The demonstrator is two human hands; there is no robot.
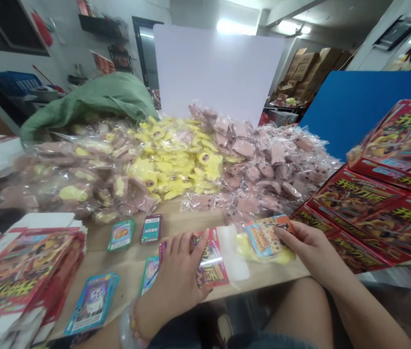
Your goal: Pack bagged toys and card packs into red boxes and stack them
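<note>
The left hand [176, 276] lies open, with its fingers spread; it rests on a red paper packet [214, 266], and it does not seem to grip it. The packet looks thin and light, so it will bend easily; its flat edge is a good place to take hold. The right hand [312, 249] is narrow; its thumb and fingers pinch a small picture card [267, 237] at one end. The card looks light and a bit stiff, and its shiny face may be slippery, so its edges are the best place to hold. Just under the card lies a soft yellow toy in a clear bag [263, 254]. Left of the left hand, loose cards [92, 303] lie on the wooden table [132, 259]; further left are red boxes [26, 276]. Past the right hand are more red boxes [354, 218]; ahead of both hands is a big heap of bagged toys [176, 165].
</note>
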